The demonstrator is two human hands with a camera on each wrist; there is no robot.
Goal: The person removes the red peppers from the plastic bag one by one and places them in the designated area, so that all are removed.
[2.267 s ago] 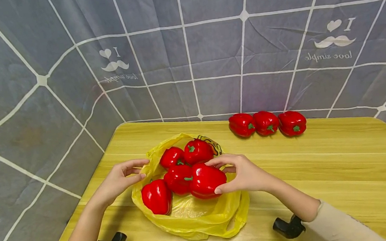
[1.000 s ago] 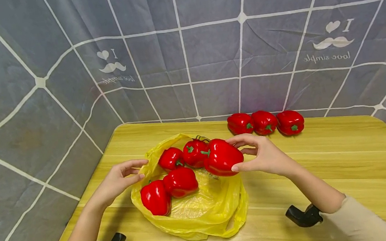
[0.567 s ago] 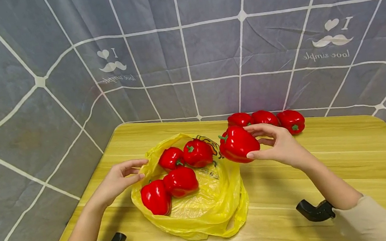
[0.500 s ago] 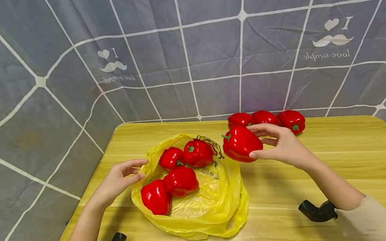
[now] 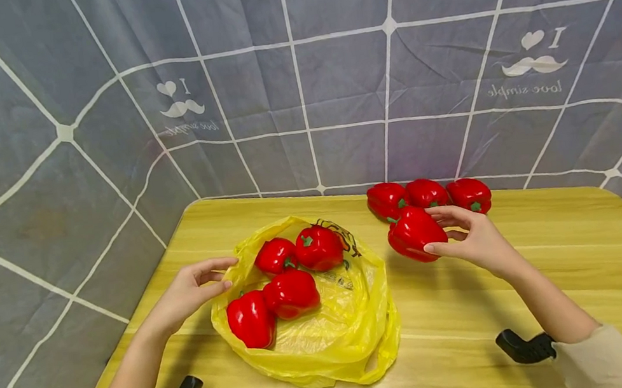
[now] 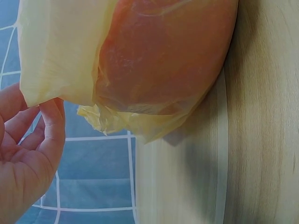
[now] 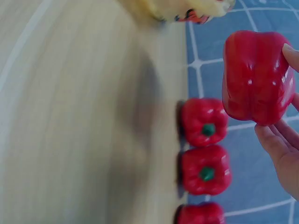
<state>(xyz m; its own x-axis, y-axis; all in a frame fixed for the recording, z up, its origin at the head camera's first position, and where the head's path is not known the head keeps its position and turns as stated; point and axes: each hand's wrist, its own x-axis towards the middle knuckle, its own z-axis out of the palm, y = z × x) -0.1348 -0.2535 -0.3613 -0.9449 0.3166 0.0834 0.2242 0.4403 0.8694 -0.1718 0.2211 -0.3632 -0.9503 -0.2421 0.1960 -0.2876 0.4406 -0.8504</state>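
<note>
My right hand (image 5: 472, 239) grips a red bell pepper (image 5: 416, 234) between thumb and fingers, held above the table right of the yellow plastic bag (image 5: 357, 349). The right wrist view shows this bell pepper (image 7: 254, 77) raised off the tabletop, its shadow on the wood. On the left, my left hand (image 5: 192, 291) pinches the bag's rim; in the left wrist view the fingertips (image 6: 52, 112) meet the edge of the film. Inside the spread bag lie several red bell peppers, one at the left (image 5: 252, 319) and one at the back (image 5: 319, 247).
Three red bell peppers stand in a row at the table's back edge, the middle one (image 5: 427, 193) among them. Behind the wooden table (image 5: 556, 268) hangs a grey cloth (image 5: 344, 81) with white lines. A black device (image 5: 527, 347) is on the right wrist.
My right hand has lifted a bell pepper out of the bag and carried it right, lowering it slightly in the last half second. My left hand has stayed at the bag's rim.
</note>
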